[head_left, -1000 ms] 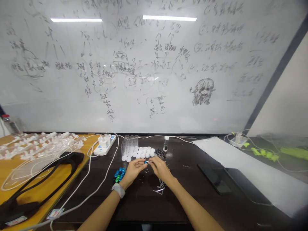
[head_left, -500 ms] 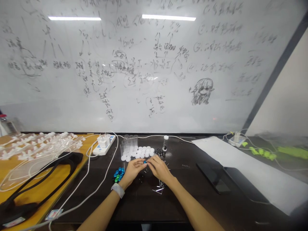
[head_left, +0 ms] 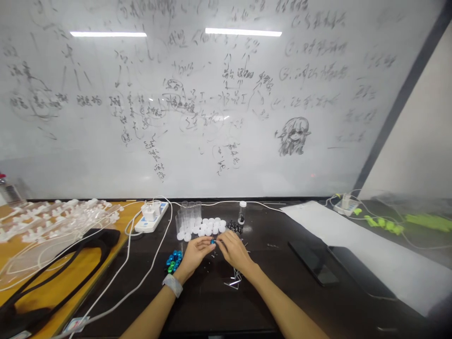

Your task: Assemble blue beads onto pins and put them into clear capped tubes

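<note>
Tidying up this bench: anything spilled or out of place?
Loose bits, mainly. Thin metal rods lie crossed in a jumble below the right hand, and tiny pieces are scattered between the wrists, unlike the neatly grouped clear tubes. No visible damage.

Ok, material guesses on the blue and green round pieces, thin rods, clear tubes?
Blue and green round pieces: glossy, metallic-looking with bright highlights; coated plastic or metal, can't tell.
Thin rods: probably metal, shiny, going by the silvery glints.
Clear tubes: smooth, see-through walls; plastic or glass, look leaves it open.
</note>
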The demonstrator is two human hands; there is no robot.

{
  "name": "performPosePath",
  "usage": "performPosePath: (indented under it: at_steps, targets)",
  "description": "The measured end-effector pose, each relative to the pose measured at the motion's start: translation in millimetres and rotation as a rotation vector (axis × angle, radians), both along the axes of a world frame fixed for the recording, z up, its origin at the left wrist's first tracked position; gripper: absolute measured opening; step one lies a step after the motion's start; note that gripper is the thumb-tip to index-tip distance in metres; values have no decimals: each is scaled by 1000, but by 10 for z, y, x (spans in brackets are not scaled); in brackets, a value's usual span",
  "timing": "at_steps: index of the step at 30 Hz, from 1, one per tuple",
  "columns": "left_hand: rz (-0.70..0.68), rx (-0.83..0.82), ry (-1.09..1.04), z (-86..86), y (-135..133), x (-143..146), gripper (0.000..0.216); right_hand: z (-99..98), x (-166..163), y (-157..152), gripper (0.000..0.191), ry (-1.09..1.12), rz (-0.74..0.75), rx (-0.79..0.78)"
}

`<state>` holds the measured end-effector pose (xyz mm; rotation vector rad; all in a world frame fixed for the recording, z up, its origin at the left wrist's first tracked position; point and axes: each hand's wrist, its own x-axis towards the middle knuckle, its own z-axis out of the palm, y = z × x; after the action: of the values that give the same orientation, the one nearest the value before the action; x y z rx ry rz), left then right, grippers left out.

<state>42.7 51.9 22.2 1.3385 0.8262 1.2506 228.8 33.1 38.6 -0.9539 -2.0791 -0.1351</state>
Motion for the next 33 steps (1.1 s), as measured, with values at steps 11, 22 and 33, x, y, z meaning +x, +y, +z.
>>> performPosePath:
  at_steps: [11, 22, 33]
  targets:
    - [0, 5, -2, 4, 7, -3, 40, -36, 10, 2, 21, 1, 40, 20]
    - [-12, -15, -11, 11, -8, 11, 39, -3, 2, -6, 17, -22, -25, 35]
    - [-5, 2, -17, -1, 14, -7, 38, -30, 24, -17, 25, -83, 36, -10]
